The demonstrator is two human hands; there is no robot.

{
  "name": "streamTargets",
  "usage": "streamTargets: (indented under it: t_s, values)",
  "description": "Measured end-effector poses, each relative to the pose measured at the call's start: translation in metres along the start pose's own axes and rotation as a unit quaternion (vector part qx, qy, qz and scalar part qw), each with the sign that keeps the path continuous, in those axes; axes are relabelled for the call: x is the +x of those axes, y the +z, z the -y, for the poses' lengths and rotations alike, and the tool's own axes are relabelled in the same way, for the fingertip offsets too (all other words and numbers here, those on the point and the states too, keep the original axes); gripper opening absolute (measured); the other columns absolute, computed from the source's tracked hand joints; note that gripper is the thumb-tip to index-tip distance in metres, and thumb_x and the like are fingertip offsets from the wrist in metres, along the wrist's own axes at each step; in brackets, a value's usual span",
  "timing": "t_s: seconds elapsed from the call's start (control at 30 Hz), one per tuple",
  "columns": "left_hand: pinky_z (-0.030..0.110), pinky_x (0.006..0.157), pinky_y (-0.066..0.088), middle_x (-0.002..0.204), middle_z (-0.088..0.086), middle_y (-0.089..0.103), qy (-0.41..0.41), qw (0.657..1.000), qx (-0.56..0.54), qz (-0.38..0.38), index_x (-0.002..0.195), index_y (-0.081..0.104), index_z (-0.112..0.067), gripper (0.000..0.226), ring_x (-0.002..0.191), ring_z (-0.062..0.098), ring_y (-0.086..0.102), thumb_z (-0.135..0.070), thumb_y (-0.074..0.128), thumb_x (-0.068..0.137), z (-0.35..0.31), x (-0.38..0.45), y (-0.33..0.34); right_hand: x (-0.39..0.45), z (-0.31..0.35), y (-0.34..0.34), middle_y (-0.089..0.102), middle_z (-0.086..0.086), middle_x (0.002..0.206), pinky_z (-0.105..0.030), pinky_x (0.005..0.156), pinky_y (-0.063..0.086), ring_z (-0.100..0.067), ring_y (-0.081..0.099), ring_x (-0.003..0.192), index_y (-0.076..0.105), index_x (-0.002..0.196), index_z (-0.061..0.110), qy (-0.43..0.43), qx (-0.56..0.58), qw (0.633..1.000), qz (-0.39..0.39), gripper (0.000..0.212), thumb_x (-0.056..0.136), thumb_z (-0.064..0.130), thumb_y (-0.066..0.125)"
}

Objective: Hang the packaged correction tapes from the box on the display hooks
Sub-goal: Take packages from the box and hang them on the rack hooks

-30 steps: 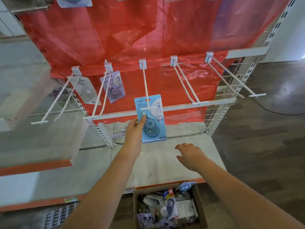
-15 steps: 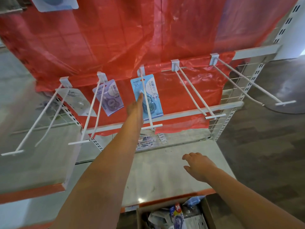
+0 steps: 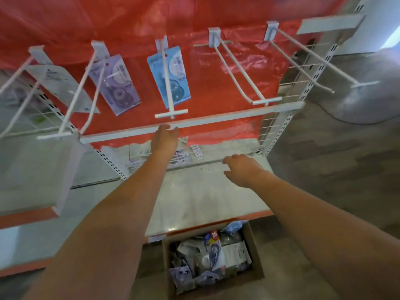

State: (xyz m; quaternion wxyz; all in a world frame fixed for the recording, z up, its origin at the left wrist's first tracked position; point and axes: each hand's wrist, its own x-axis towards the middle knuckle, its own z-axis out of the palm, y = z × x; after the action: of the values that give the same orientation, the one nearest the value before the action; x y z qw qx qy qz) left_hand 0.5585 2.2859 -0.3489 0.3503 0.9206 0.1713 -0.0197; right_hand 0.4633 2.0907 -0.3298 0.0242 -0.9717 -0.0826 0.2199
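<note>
Blue carded correction-tape pack (image 3: 169,77) hangs on the middle white wire display hook (image 3: 167,83), pushed back near the red plastic backing sheet (image 3: 194,16). Purple carded pack (image 3: 118,84) hangs on the hook to its left, a clear-and-white pack (image 3: 58,83) on the far-left hook. The two white hooks to the right (image 3: 238,68) are bare.

Our left hand (image 3: 165,137) is empty, fingers straight and loosely together, just below the T-shaped tip of the middle hook, in front of the white rail (image 3: 238,114). Our right hand (image 3: 240,169) hovers over the pale shelf (image 3: 205,202), fingers relaxed and slightly spread, holding nothing.

Brown cardboard box (image 3: 213,256) sits on the floor at the shelf's front edge, with a loose jumble of packs inside; one with a red "36" label (image 3: 214,250) lies on top.

Handling, as we judge it: packs look light, a flat stiff card with a glossy blister bulge low down. Film is probably slick, the card bends if squeezed hard. Best to pinch the card's lower half or side edges, thumb on the front, leaving the top punch hole free for the hook tip. Hook wire is thin and smooth, so the card should slide back easily. The jumbled pile may snag corners, so lift the top pack straight up.

Next fill likely goes on a bare right-hand hook.
</note>
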Motion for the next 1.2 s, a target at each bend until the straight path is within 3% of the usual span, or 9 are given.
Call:
streamTargets:
  t_s: [0.17,0.33,0.47,0.67,0.8,0.9,1.03,1.2]
  values:
    - [0.042,0.099,0.043,0.128,0.016,0.057,0.094,0.983,0.147,0.048,0.129,0.051,-0.008,0.042,0.118,0.034,0.053,-0.034,0.046,0.097,0.030,-0.053,0.019,-0.008,0.002,0.004,0.046,-0.012,0.138,-0.041,0.102,0.037,-0.031,0.043,0.126,0.040,0.138,0.012,0.005,0.018,0.999,-0.037,0.041,0.099,0.024,0.043]
    - [0.042,0.091,0.048,0.121,0.015,0.060,0.201,0.914,0.344,0.072,0.125,0.052,-0.010,0.041,0.112,0.033,0.055,-0.037,0.043,0.096,0.055,-0.108,0.037,-0.030,-0.005,0.037,0.043,-0.013,0.140,-0.041,0.102,0.037,-0.032,0.041,0.127,0.036,0.140,0.010,0.002,0.024,0.999,-0.024,0.044,0.099,0.024,0.041]
    - [0.042,0.097,0.040,0.134,0.011,0.050,0.194,0.869,0.437,0.127,0.135,0.044,-0.013,0.046,0.122,0.030,0.047,-0.041,0.038,0.099,0.081,-0.151,0.056,-0.045,-0.013,0.089,0.040,-0.012,0.143,-0.041,0.104,0.035,-0.031,0.039,0.129,0.034,0.142,0.012,-0.011,0.022,1.000,0.011,0.045,0.100,0.025,0.040]
    - [0.043,0.098,0.037,0.135,0.011,0.048,0.174,0.859,0.437,0.204,0.135,0.043,-0.014,0.045,0.124,0.030,0.043,-0.039,0.040,0.099,0.159,-0.198,0.108,-0.055,-0.032,0.197,0.041,-0.012,0.141,-0.041,0.105,0.037,-0.031,0.038,0.129,0.036,0.140,0.011,-0.005,0.027,0.995,0.099,0.043,0.099,0.025,0.043]
    - [0.043,0.096,0.039,0.129,0.012,0.051,0.160,0.853,0.434,0.242,0.130,0.046,-0.012,0.040,0.119,0.030,0.046,-0.036,0.041,0.099,0.221,-0.214,0.148,-0.047,-0.036,0.273,0.048,-0.014,0.135,-0.041,0.100,0.043,-0.032,0.049,0.119,0.046,0.133,0.013,-0.007,0.007,0.989,0.145,0.036,0.100,0.024,0.040]
    - [0.043,0.097,0.040,0.129,0.012,0.052,0.149,0.857,0.423,0.255,0.129,0.048,-0.012,0.039,0.119,0.030,0.047,-0.035,0.044,0.098,0.275,-0.214,0.181,-0.033,-0.036,0.329,0.049,-0.016,0.135,-0.041,0.099,0.044,-0.034,0.050,0.118,0.043,0.135,0.010,0.014,0.009,0.985,0.172,0.038,0.100,0.024,0.039]
    - [0.043,0.098,0.043,0.129,0.012,0.051,0.150,0.866,0.397,0.265,0.132,0.046,-0.012,0.040,0.119,0.029,0.047,-0.029,0.047,0.096,0.337,-0.199,0.227,-0.012,-0.036,0.402,0.046,-0.014,0.136,-0.042,0.098,0.043,-0.032,0.046,0.123,0.037,0.137,0.012,-0.003,-0.005,0.989,0.148,0.041,0.099,0.025,0.044]
    - [0.040,0.103,0.040,0.146,0.009,0.041,0.172,0.870,0.372,0.275,0.145,0.035,-0.016,0.048,0.130,0.027,0.041,-0.022,0.044,0.098,0.382,-0.170,0.281,0.021,-0.038,0.474,0.048,-0.010,0.137,-0.042,0.094,0.047,-0.031,0.050,0.120,0.043,0.135,0.018,-0.027,0.011,0.996,0.080,0.041,0.095,0.010,0.047]
